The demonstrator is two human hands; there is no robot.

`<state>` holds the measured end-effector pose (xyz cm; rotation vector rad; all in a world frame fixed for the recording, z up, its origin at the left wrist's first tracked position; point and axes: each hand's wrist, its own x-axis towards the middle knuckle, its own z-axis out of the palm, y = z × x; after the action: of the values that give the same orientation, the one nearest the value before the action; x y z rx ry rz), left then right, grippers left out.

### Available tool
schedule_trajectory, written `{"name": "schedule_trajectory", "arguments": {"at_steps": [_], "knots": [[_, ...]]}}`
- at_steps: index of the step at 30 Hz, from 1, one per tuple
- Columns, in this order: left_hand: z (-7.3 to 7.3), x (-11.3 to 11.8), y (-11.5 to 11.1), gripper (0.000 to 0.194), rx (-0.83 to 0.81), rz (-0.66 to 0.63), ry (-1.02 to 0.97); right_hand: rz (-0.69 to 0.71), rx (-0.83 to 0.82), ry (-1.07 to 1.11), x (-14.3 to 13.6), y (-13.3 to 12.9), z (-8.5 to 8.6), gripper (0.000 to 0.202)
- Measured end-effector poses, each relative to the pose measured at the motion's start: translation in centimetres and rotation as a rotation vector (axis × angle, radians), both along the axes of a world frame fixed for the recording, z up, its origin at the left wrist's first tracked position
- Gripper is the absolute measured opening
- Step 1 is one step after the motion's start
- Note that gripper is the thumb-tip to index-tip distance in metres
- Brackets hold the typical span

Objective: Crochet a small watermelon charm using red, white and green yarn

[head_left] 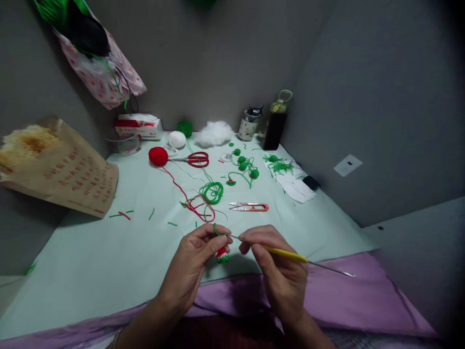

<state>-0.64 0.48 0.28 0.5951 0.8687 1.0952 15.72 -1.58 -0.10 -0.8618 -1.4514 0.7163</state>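
Between the thumb and fingers of my left hand [198, 257] is a small red, white and green crochet piece [222, 255]. A green yarn strand rises over that hand's fingers. My right hand [278, 266] grips a crochet hook [285, 251] by its yellow handle, and the hook's metal tip reaches the crochet piece at my left fingertips. The hook's other metal end points out to the right. Just beyond my hands lie orange-handled thread snips [249, 207], a loose coil of green yarn [211, 193] and tangled red yarn [203, 208].
Red-handled scissors [198, 159] lie beside a red yarn ball [158, 156]. Green crocheted balls [242, 163], white stuffing [215, 133], a pen cup [249, 127] and a dark bottle [275, 130] stand farther back. A paper bag with bread [72, 169] is at left; a tissue box [145, 127] sits behind.
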Motion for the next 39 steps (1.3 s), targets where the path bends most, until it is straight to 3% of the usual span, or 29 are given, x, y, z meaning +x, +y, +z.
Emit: {"name": "schedule_trajectory", "arguments": {"at_steps": [19,26,29,33,36,39], "knots": [[-0.8,-0.4,-0.2,0.008,0.120,-0.011,0.146,0.027,0.011,-0.128,0.0,-0.2,-0.5,0.026],[-0.5,-0.2,-0.1,0.041,0.007,-0.042,-0.007,0.028,-0.109,0.187,-0.8,0.7,-1.0,0.020],[-0.4,-0.1,-0.2,0.046,0.052,0.004,0.034,-0.020,-0.025,-0.043,-0.7,0.7,-1.1,0.024],[-0.5,0.2,-0.6,0.057,0.034,0.015,0.000,-0.159,0.352,-0.473,-0.8,0.4,-2.4,0.051],[-0.5,0.3,-0.7,0.057,-0.047,-0.023,-0.090,-0.207,0.337,-0.417,-0.9,0.4,-3.0,0.050],[-0.5,0.4,-0.5,0.053,-0.088,-0.058,-0.144,-0.110,0.188,-0.262,-1.0,0.6,-2.3,0.043]]}}
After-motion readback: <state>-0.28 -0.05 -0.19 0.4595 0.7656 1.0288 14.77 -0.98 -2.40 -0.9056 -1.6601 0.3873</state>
